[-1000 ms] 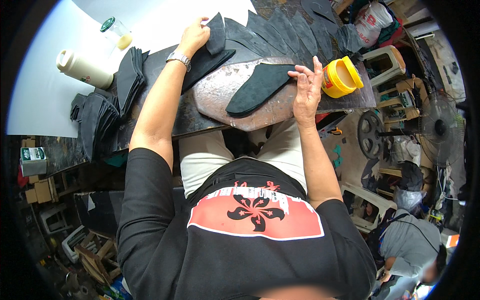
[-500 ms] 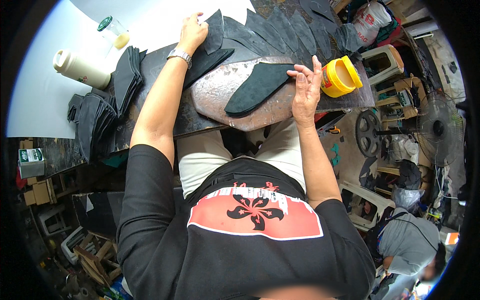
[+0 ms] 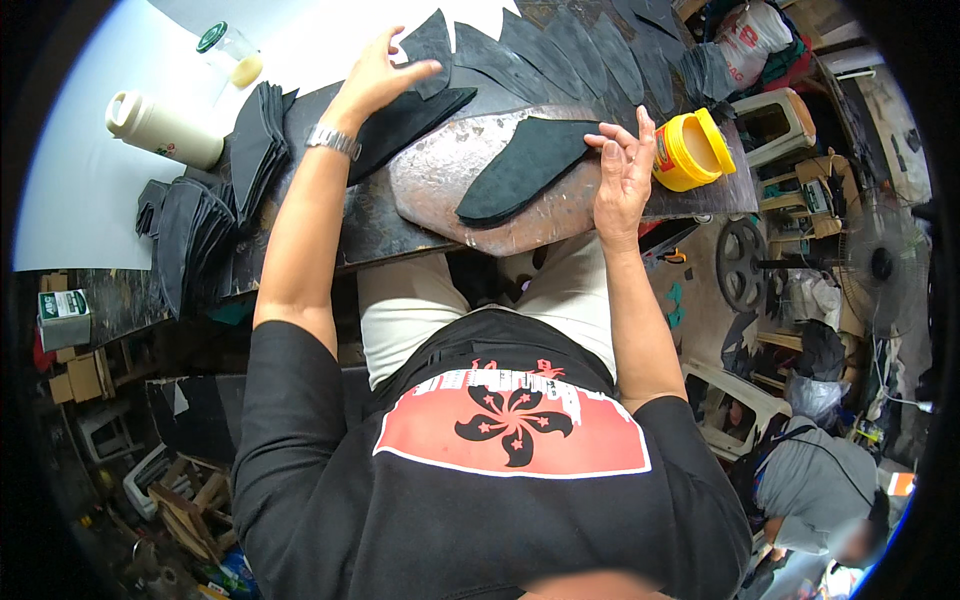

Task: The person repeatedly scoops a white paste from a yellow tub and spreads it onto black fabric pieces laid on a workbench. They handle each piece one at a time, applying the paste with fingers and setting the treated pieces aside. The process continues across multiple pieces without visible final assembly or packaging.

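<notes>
My left hand (image 3: 378,78) is open, thumb spread from the fingers, over the near end of a dark curved piece (image 3: 428,50) lying on white sheeting. Below it a black stack of cut pieces (image 3: 405,128) rests on the table. My right hand (image 3: 624,180) has its fingers stretched and apart. Its fingertips touch the right corner of a black shoe-upper-shaped piece (image 3: 525,170), which lies on a worn stone slab (image 3: 430,180). Right of that hand stands an open yellow jar (image 3: 685,155) with tan contents.
Several dark cut pieces (image 3: 545,60) fan across the back of the table. At left are black stacks (image 3: 260,145), a cream flask (image 3: 160,130) and a glass jar (image 3: 230,50) with a green lid. A fan (image 3: 880,262) and another person (image 3: 815,485) are at right.
My left hand has drawn back slightly from the curved piece, its thumb now spread to the right. My right hand stays at the corner of the black piece. The whole view has shifted slightly.
</notes>
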Action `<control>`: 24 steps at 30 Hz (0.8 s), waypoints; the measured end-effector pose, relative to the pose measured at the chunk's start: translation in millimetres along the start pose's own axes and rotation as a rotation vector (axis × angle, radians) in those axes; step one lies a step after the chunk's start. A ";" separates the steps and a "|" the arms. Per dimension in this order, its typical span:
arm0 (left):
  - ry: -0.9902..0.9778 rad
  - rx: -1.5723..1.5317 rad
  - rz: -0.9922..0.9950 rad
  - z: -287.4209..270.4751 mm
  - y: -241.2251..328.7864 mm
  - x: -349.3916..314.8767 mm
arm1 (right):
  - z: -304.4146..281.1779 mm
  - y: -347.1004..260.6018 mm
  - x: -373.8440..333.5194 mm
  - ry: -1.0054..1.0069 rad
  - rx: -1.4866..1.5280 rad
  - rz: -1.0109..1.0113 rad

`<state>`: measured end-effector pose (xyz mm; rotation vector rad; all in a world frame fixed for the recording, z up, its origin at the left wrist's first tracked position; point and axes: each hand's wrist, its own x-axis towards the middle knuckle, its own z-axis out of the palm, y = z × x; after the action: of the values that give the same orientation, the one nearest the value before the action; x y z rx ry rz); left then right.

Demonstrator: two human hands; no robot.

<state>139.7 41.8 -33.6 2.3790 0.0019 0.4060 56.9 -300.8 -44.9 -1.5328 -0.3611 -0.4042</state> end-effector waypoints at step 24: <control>0.238 0.530 0.145 -40.3 46.9 -125.5 | -8.2 -7.5 6.5 0.065 -0.397 -0.319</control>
<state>3.6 19.0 -10.9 2.8412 0.0517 0.8431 58.9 -309.2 -35.3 -1.8469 -0.4978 -0.8117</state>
